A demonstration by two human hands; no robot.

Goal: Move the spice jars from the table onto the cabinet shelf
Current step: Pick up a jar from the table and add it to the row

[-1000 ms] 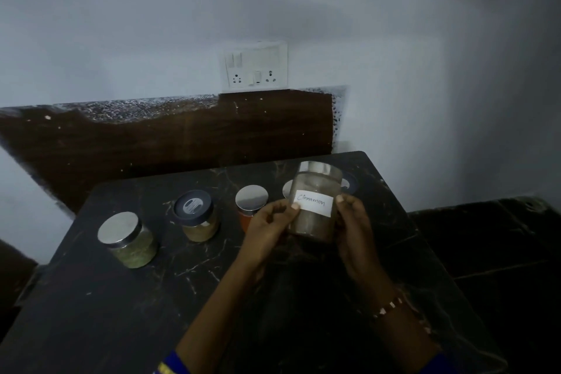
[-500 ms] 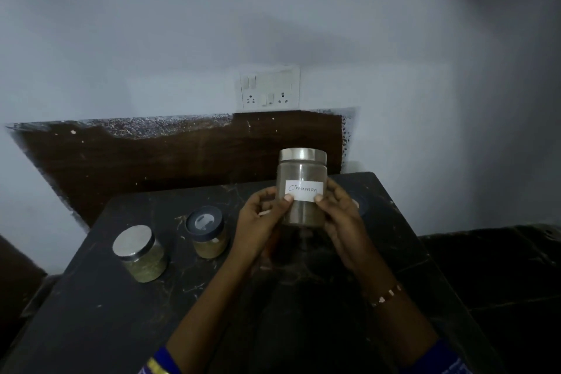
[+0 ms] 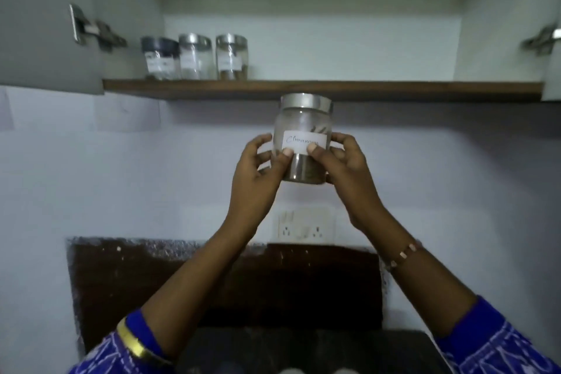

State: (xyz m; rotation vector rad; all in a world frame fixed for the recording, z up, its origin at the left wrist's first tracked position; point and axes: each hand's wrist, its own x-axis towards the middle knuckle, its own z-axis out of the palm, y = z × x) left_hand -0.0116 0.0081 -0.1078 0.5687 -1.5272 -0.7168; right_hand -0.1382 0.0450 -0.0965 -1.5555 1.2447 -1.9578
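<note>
Both hands [image 3: 261,173] hold a jar [image 3: 303,143] labelled "Cinnamon".

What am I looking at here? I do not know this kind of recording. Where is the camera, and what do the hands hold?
The camera sits on a person's head, so you see their own two arms reaching up. There is no machine. The left hand and the right hand together hold a glass jar with a metal lid and a handwritten label, just below the wooden cabinet shelf. Three more jars already stand on the left part of that shelf. A wall socket is below the hands.
</note>
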